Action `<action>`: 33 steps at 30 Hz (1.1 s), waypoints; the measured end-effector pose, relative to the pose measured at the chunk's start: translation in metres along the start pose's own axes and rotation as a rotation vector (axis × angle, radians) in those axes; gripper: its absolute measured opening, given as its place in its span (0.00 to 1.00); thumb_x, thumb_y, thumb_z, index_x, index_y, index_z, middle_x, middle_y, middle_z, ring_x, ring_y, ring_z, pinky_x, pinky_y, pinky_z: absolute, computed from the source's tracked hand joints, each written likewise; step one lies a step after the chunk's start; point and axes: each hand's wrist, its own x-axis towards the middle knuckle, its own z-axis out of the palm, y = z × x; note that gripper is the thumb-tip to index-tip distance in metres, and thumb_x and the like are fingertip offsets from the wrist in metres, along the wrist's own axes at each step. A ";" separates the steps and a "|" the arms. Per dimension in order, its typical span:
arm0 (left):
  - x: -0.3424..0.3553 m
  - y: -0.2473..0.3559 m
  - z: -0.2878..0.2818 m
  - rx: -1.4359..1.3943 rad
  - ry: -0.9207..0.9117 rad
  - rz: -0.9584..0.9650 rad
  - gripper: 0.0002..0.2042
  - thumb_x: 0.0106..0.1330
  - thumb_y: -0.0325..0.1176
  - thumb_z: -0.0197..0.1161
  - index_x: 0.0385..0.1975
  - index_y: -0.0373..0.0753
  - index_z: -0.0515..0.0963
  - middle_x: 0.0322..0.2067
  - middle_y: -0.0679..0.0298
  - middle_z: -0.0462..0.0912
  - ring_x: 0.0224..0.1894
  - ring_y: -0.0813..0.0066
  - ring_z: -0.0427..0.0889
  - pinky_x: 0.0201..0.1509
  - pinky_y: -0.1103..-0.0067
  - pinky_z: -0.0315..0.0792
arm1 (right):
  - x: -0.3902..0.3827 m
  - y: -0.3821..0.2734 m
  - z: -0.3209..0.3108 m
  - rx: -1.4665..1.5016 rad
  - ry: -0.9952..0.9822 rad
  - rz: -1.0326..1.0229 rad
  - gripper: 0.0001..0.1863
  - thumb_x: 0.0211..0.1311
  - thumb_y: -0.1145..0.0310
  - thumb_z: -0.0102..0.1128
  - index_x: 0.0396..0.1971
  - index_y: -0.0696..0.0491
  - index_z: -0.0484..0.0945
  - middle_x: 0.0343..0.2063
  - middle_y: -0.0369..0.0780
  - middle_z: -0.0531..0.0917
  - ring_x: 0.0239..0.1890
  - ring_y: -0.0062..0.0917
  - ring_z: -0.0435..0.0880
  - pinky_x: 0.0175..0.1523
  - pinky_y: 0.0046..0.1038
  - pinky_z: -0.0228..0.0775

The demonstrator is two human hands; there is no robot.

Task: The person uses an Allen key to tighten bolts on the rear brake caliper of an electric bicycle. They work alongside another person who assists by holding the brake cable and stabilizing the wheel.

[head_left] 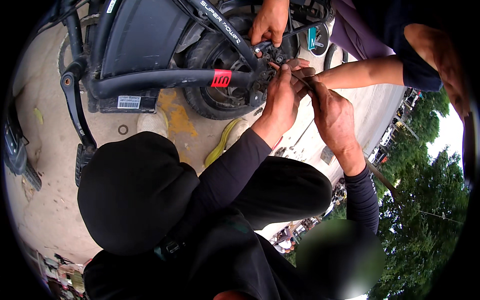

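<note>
My left hand [280, 102] is closed at the rear hub [262, 85] of a black electric bike [165, 82], thumb raised and pressed to something small I cannot make out. Just right of it, my right hand [335, 120] pinches a thin dark piece, perhaps a cable or tool, angled toward the hub. A co-worker's hand [270, 22] grips a small fitting above the axle. Another bare forearm [365, 75] reaches in from the right, its fingers among mine at the hub and partly hidden. The tyre [202, 102] sits left of my hands.
A battery case [145, 105] is under the frame, near a crank arm [75, 100]. A small ring [123, 129] lies on the concrete ground [50, 200]. A green-and-white tray [318, 40] is beside the wheel. Another wheeled thing [17, 150] stands at far left. Trees and parked vehicles line the right.
</note>
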 end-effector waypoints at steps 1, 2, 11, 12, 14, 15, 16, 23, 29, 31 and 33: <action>0.000 0.000 0.001 -0.009 0.006 0.000 0.21 0.83 0.46 0.33 0.52 0.44 0.74 0.45 0.63 0.80 0.47 0.73 0.79 0.54 0.73 0.71 | 0.001 0.000 0.000 -0.008 0.001 -0.006 0.12 0.66 0.73 0.59 0.49 0.55 0.77 0.24 0.49 0.81 0.27 0.47 0.82 0.33 0.43 0.74; 0.000 0.000 0.001 -0.021 0.006 -0.002 0.21 0.83 0.46 0.33 0.52 0.44 0.74 0.45 0.63 0.80 0.48 0.72 0.79 0.54 0.72 0.71 | 0.002 -0.001 0.000 -0.016 0.003 -0.013 0.13 0.66 0.73 0.59 0.49 0.55 0.77 0.24 0.49 0.81 0.27 0.47 0.82 0.33 0.43 0.74; 0.002 0.000 -0.003 -0.061 -0.017 -0.038 0.21 0.83 0.45 0.32 0.54 0.42 0.74 0.47 0.62 0.79 0.50 0.71 0.78 0.57 0.71 0.69 | 0.002 -0.002 0.002 -0.065 -0.002 -0.023 0.15 0.66 0.74 0.58 0.52 0.54 0.76 0.23 0.48 0.81 0.26 0.45 0.82 0.32 0.42 0.75; 0.003 0.001 -0.005 -0.058 -0.026 -0.044 0.22 0.83 0.45 0.32 0.55 0.42 0.73 0.50 0.62 0.79 0.52 0.71 0.77 0.59 0.70 0.68 | 0.003 -0.004 0.001 -0.087 -0.007 -0.033 0.14 0.66 0.74 0.57 0.50 0.56 0.76 0.24 0.47 0.82 0.27 0.43 0.83 0.32 0.40 0.76; 0.003 0.003 -0.004 -0.072 -0.021 -0.049 0.22 0.83 0.44 0.30 0.55 0.41 0.73 0.52 0.61 0.79 0.55 0.70 0.76 0.61 0.70 0.67 | 0.006 -0.007 -0.002 -0.128 -0.015 -0.056 0.11 0.64 0.75 0.55 0.46 0.59 0.75 0.25 0.46 0.82 0.29 0.40 0.84 0.33 0.38 0.78; 0.003 0.003 -0.002 -0.091 -0.008 -0.051 0.22 0.83 0.44 0.30 0.55 0.41 0.73 0.52 0.61 0.79 0.55 0.70 0.76 0.62 0.70 0.67 | 0.007 -0.007 -0.003 -0.141 -0.015 -0.069 0.11 0.64 0.75 0.55 0.46 0.59 0.75 0.25 0.46 0.82 0.30 0.40 0.84 0.33 0.37 0.79; 0.002 0.003 -0.001 -0.112 0.006 -0.055 0.22 0.83 0.44 0.30 0.55 0.41 0.72 0.53 0.60 0.79 0.55 0.69 0.76 0.62 0.70 0.67 | 0.008 -0.007 -0.005 -0.155 -0.017 -0.081 0.11 0.63 0.75 0.55 0.45 0.59 0.76 0.26 0.45 0.82 0.30 0.39 0.84 0.33 0.37 0.79; 0.006 0.003 0.000 -0.237 0.050 -0.053 0.20 0.83 0.42 0.31 0.55 0.38 0.70 0.54 0.58 0.79 0.58 0.66 0.76 0.67 0.67 0.67 | 0.013 -0.005 -0.007 -0.438 0.094 -0.339 0.13 0.57 0.76 0.58 0.43 0.56 0.77 0.29 0.41 0.82 0.34 0.32 0.84 0.33 0.32 0.80; 0.004 0.004 0.002 -0.262 0.088 -0.073 0.18 0.83 0.43 0.32 0.54 0.40 0.69 0.53 0.59 0.79 0.59 0.66 0.76 0.63 0.69 0.67 | 0.020 -0.004 -0.008 -0.097 0.010 -0.207 0.07 0.58 0.76 0.59 0.37 0.57 0.76 0.25 0.46 0.81 0.31 0.40 0.84 0.34 0.38 0.79; 0.006 0.004 0.002 -0.242 0.103 -0.073 0.17 0.83 0.44 0.35 0.53 0.43 0.70 0.50 0.64 0.80 0.56 0.70 0.77 0.53 0.74 0.69 | 0.020 -0.004 -0.006 0.001 -0.070 -0.089 0.10 0.61 0.76 0.60 0.42 0.58 0.78 0.27 0.49 0.82 0.31 0.43 0.83 0.36 0.39 0.77; 0.007 0.004 0.000 -0.267 0.093 -0.080 0.17 0.83 0.44 0.35 0.53 0.44 0.70 0.50 0.65 0.80 0.55 0.72 0.78 0.49 0.76 0.68 | 0.021 -0.007 -0.005 0.081 -0.104 -0.005 0.09 0.63 0.76 0.60 0.43 0.59 0.80 0.27 0.50 0.82 0.30 0.45 0.83 0.36 0.39 0.75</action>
